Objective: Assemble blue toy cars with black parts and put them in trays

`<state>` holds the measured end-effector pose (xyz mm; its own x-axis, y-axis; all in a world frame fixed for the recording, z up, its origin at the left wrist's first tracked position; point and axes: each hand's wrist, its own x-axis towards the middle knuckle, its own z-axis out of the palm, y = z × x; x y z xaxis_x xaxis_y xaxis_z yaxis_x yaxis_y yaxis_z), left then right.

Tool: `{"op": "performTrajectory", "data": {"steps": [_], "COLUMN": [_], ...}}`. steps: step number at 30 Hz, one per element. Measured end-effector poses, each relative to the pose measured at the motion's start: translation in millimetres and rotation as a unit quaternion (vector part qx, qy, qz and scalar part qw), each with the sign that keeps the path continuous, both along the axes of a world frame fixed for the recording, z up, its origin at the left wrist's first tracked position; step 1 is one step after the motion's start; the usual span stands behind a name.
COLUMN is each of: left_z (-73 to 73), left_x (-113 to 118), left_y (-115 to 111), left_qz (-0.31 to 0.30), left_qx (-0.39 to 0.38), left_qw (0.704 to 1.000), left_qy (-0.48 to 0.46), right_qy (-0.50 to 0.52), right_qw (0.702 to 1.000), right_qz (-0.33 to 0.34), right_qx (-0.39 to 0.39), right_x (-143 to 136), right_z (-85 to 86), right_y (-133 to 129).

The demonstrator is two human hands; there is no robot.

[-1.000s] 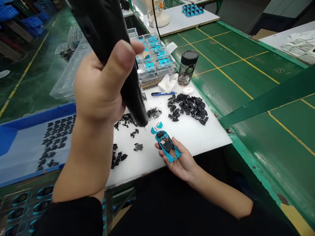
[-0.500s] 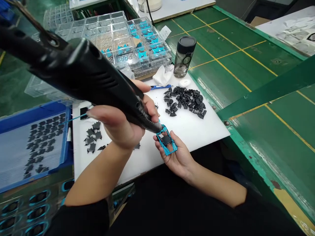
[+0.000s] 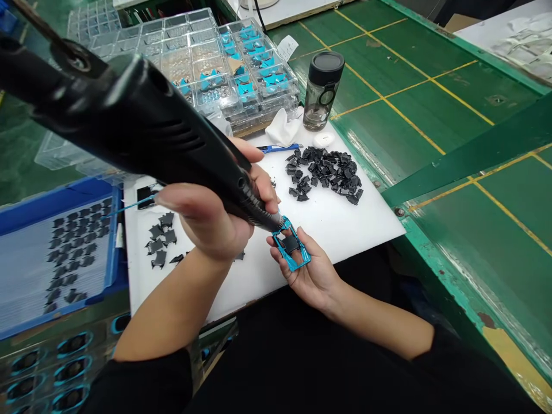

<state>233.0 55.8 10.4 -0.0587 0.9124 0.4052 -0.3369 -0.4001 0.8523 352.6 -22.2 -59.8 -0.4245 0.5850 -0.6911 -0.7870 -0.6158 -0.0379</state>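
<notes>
My left hand (image 3: 211,215) is wrapped around a black electric screwdriver (image 3: 172,144), which slants down from the upper left. Its grey nose meets the upper end of a turquoise plastic car-body shell (image 3: 297,260); the bit and any screw are hidden. Inside the shell's frame sits a small black plastic part (image 3: 290,244). From below, my right hand (image 3: 314,273) grips the shell between thumb and fingers. Beyond the hands, a pile of small black plastic parts (image 3: 330,172) lies on the white work board (image 3: 362,221).
A blue tray (image 3: 112,241) with rows of black parts stands at the left. Clear compartment boxes (image 3: 190,43) with turquoise pieces are at the back. A bottle (image 3: 323,92), crumpled tissue (image 3: 283,127) and blue pen-like tool (image 3: 278,148) lie past the pile. Loose black parts (image 3: 159,238) sit left.
The view has shifted slightly, so the background sits a little differently. Both hands, the screwdriver and the shell keep nearly the same position, with the tool's nose still at the shell.
</notes>
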Motion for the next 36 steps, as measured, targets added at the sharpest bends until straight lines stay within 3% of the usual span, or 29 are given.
{"op": "performTrajectory", "data": {"steps": [18, 29, 36], "left_z": [9.3, 7.6, 11.8], "left_x": [5.5, 4.1, 6.0], "left_y": [-5.6, -6.9, -8.9], "left_qz": [0.032, -0.001, 0.016], "left_qx": [0.038, -0.002, 0.006], "left_qw": [0.998, 0.999, 0.999], "left_qy": [0.039, 0.041, 0.052], "right_qy": [0.009, 0.018, 0.013], "right_qw": [1.000, 1.000, 1.000], "right_qz": [0.002, 0.008, 0.008], "right_qx": [0.014, 0.011, 0.011], "right_x": [-0.2, 0.7, 0.3], "right_z": [-3.3, -3.8, -3.0], "right_y": [-1.9, -2.9, -3.5]}}
